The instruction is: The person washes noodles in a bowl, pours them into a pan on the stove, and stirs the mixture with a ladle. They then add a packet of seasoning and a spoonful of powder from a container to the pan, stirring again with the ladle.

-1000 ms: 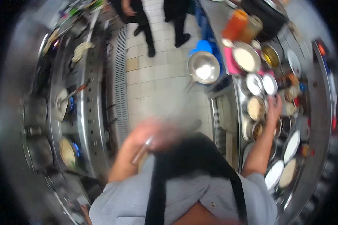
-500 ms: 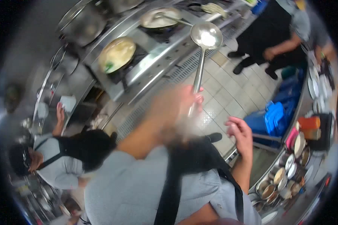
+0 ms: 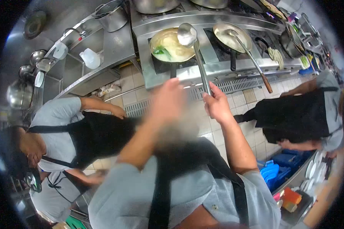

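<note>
My right hand [image 3: 218,105] is closed around the handle of a metal ladle [image 3: 202,70], whose bowl hangs over the near-left frying pan. That pan [image 3: 153,53] sits on the stove with pale creamy food and a green leaf [image 3: 161,51] in it, and its dark handle [image 3: 173,70] points toward me. Blurred by motion, my left hand [image 3: 166,97] is just below the pan handle's end. A second pan [image 3: 247,36] to the right holds white sauce and a long utensil with a wooden grip [image 3: 266,82].
Two people [image 3: 61,126] stand at my left and another [image 3: 294,114] at my right. Behind the left people's side is a sink counter [image 3: 74,57] with a white jug [image 3: 91,58]. Large pots stand along the stove's back. Blue bins [image 3: 271,173] are at lower right.
The ladle has passed from my left hand to my right. My left hand has moved toward the pan handle. My view has turned to face the stove more squarely.
</note>
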The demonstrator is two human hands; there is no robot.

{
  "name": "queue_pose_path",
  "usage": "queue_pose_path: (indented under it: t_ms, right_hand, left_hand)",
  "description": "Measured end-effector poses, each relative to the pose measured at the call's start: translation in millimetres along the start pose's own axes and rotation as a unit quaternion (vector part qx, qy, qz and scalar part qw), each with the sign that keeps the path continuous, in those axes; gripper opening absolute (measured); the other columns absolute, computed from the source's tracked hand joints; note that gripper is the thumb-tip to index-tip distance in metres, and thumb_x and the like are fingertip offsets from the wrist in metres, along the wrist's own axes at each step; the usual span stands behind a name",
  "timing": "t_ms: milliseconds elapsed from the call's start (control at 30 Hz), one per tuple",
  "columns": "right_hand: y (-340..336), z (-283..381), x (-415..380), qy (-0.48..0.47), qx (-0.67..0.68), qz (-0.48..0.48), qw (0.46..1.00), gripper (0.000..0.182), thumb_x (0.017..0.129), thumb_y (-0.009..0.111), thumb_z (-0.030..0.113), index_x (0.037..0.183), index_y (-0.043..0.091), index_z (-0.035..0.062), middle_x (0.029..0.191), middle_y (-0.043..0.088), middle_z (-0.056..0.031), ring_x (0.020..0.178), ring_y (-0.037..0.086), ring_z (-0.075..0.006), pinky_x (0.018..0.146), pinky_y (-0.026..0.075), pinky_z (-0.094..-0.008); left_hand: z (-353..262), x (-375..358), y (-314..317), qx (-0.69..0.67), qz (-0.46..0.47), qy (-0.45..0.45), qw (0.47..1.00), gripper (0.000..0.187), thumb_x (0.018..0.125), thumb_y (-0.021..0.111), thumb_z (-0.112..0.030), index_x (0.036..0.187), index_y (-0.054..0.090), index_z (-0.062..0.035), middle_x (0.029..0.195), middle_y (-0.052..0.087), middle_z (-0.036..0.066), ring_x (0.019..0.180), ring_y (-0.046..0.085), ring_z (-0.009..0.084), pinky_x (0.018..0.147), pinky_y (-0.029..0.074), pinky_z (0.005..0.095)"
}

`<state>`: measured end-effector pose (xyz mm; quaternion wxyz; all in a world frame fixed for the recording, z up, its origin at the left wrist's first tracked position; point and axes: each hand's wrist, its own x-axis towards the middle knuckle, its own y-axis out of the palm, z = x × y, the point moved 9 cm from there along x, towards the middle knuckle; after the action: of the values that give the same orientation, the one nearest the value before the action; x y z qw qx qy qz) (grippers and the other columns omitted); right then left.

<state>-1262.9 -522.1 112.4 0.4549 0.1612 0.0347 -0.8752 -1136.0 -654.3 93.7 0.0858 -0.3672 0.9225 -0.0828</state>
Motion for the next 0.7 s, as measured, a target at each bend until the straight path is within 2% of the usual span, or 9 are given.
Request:
queue_pose_path:
  t_ms: [67, 167, 200, 300, 367, 433, 533, 600, 700]
  right_hand:
    - [-8.9, 1.4, 33.0, -0.164, -0.193, -0.062, 0.965, 0.042, 0.089, 0.055, 0.010, 0.129, 0.048, -0.0011, 0.073, 0.058, -0.0055, 0.046, 0.049, -0.0122, 0.042, 0.039, -0.0269]
    - [-6.8, -21.0, 71.1, -0.098, -0.246, -0.022, 0.964, 0.049, 0.088, 0.055, 0.011, 0.134, 0.042, -0.0041, 0.076, 0.060, -0.0081, 0.050, 0.053, -0.0142, 0.044, 0.041, -0.0289]
    - [4.9, -16.6, 62.7, 0.032, -0.170, 0.029, 0.984, 0.040, 0.089, 0.055, 0.011, 0.126, 0.048, -0.0038, 0.075, 0.059, -0.0068, 0.051, 0.053, -0.0140, 0.043, 0.041, -0.0288]
    - [22.1, -18.0, 63.7, 0.128, 0.069, 0.090, 0.985, 0.027, 0.089, 0.055, 0.011, 0.113, 0.051, 0.0000, 0.073, 0.056, -0.0042, 0.050, 0.050, -0.0124, 0.041, 0.039, -0.0274]
    - [25.1, -19.5, 69.3, 0.146, 0.167, 0.104, 0.970, 0.015, 0.090, 0.055, 0.012, 0.103, 0.050, 0.0060, 0.071, 0.053, -0.0012, 0.049, 0.046, -0.0087, 0.039, 0.036, -0.0234]
    - [36.6, -16.7, 65.6, 0.205, 0.397, 0.162, 0.880, 0.014, 0.092, 0.055, 0.013, 0.103, 0.049, 0.0079, 0.074, 0.053, -0.0014, 0.050, 0.046, -0.0071, 0.038, 0.036, -0.0206]
    - [39.5, -9.3, 56.9, 0.222, 0.427, 0.183, 0.857, 0.012, 0.093, 0.055, 0.013, 0.102, 0.048, 0.0095, 0.077, 0.052, -0.0016, 0.051, 0.046, -0.0063, 0.037, 0.034, -0.0189]
    - [33.2, -13.4, 51.3, 0.221, 0.386, 0.141, 0.885, 0.027, 0.092, 0.055, 0.012, 0.117, 0.047, 0.0082, 0.075, 0.051, -0.0019, 0.048, 0.046, -0.0073, 0.035, 0.033, -0.0200]
    - [28.6, -1.1, 37.3, 0.173, 0.215, 0.107, 0.955, 0.046, 0.090, 0.055, 0.011, 0.133, 0.040, 0.0076, 0.074, 0.050, -0.0020, 0.044, 0.044, -0.0089, 0.035, 0.032, -0.0215]
  left_hand:
    - [17.1, -3.6, -30.4, -0.014, -0.110, 0.002, 0.994, 0.038, 0.091, 0.061, -0.018, 0.125, 0.052, -0.0034, 0.122, 0.058, 0.011, 0.114, 0.054, 0.0202, 0.096, 0.043, 0.0342]
    - [53.3, -2.2, -35.7, -0.105, -0.147, -0.020, 0.983, 0.043, 0.089, 0.063, -0.020, 0.128, 0.050, -0.0068, 0.124, 0.057, 0.011, 0.113, 0.054, 0.0215, 0.093, 0.045, 0.0355]
    - [64.4, -0.4, -35.4, -0.107, -0.153, -0.022, 0.982, 0.043, 0.089, 0.063, -0.020, 0.128, 0.050, -0.0068, 0.124, 0.057, 0.011, 0.113, 0.054, 0.0215, 0.093, 0.045, 0.0355]
    - [72.4, 14.2, -17.5, -0.072, -0.071, 0.067, 0.993, 0.047, 0.089, 0.064, -0.025, 0.130, 0.048, -0.0093, 0.121, 0.057, 0.011, 0.107, 0.057, 0.0231, 0.087, 0.048, 0.0390]
    - [84.1, 33.1, 6.7, -0.048, 0.071, 0.074, 0.994, 0.042, 0.089, 0.064, -0.029, 0.124, 0.050, -0.0102, 0.118, 0.056, 0.012, 0.099, 0.060, 0.0248, 0.082, 0.050, 0.0418]
    - [114.9, 51.4, 7.2, -0.208, 0.040, 0.021, 0.977, 0.034, 0.090, 0.062, -0.029, 0.116, 0.052, -0.0103, 0.104, 0.060, 0.010, 0.082, 0.061, 0.0213, 0.068, 0.051, 0.0375]
    - [152.0, 80.1, 11.5, 0.011, 0.059, 0.168, 0.984, 0.028, 0.090, 0.062, -0.028, 0.111, 0.051, -0.0122, 0.085, 0.061, 0.004, 0.062, 0.056, 0.0154, 0.051, 0.045, 0.0309]
    - [206.5, 100.2, 30.8, -0.148, 0.171, -0.047, 0.973, 0.021, 0.091, 0.059, -0.024, 0.107, 0.050, -0.0137, 0.069, 0.054, -0.002, 0.048, 0.046, 0.0107, 0.041, 0.036, 0.0275]
    - [204.4, 102.2, 34.2, -0.125, 0.192, -0.062, 0.971, 0.024, 0.092, 0.058, -0.027, 0.108, 0.050, -0.0127, 0.073, 0.054, 0.000, 0.052, 0.048, 0.0125, 0.044, 0.038, 0.0293]
